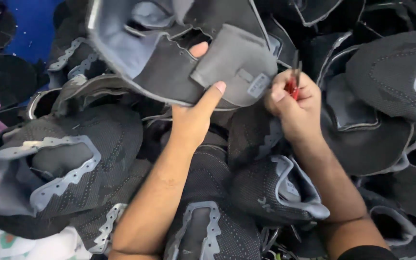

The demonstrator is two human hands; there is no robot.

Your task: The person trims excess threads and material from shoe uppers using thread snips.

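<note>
My left hand (pixel 193 115) holds up a dark grey shoe upper (pixel 179 62) with a light grey lining, thumb on its near edge and fingers behind it. The upper's grey tongue flap (pixel 234 65) with a small label points toward my right hand. My right hand (pixel 297 103) is closed around a small red-handled thread snipper (pixel 293 79), its metal tip pointing up beside the tongue flap. Both hands hover over a heap of similar uppers.
Black and grey knitted shoe uppers with pale zigzag trim (pixel 58 168) cover the whole area, piled left, right (pixel 391 72) and below (pixel 275 188). A blue surface (pixel 30 29) shows at the top left. White cloth (pixel 20 245) lies at the bottom left.
</note>
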